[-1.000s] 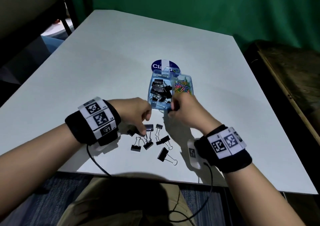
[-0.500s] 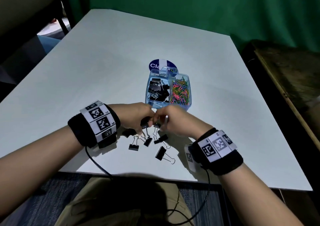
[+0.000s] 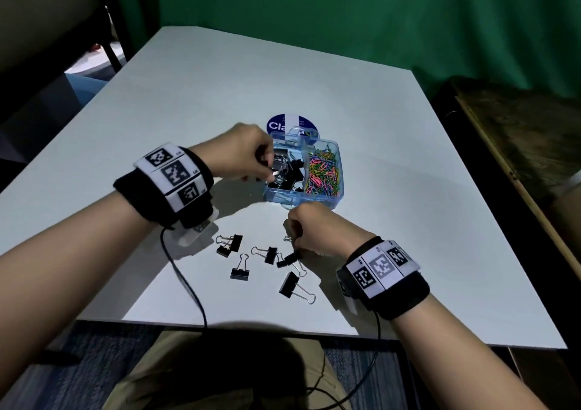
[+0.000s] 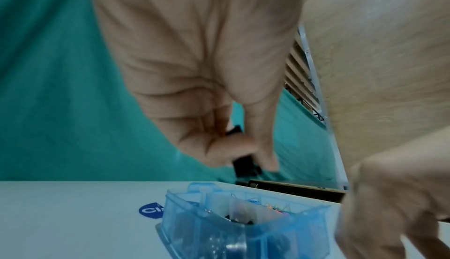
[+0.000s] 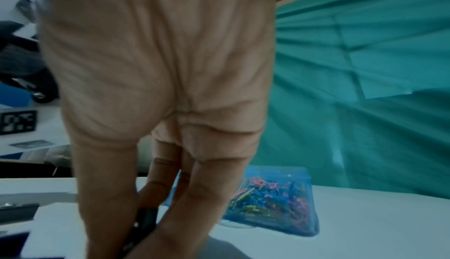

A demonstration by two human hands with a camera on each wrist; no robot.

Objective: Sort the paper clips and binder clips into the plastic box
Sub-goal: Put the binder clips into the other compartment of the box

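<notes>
A clear blue plastic box [image 3: 336, 150] sits mid-table, black binder clips [image 3: 287, 175] in its left compartment and coloured paper clips [image 3: 322, 170] in its right. My left hand [image 3: 262, 162] hovers over the left compartment, pinching a black binder clip [image 4: 244, 164]. My right hand [image 3: 294, 246] is down on the table just in front of the box, its fingers pinching a black binder clip [image 3: 287, 258] among several loose binder clips [image 3: 239, 273]. The right wrist view shows that clip [image 5: 143, 222] between thumb and fingers.
A round blue label [image 3: 283, 125] lies behind the box. The white table's front edge [image 3: 283, 331] runs close below the loose clips. A dark wooden bench [image 3: 518, 142] stands at the right. Cables hang from both wristbands.
My left hand has lifted from the loose clips and moved up over the box with a binder clip. My right hand stayed low at the clip pile and closed on another clip.
</notes>
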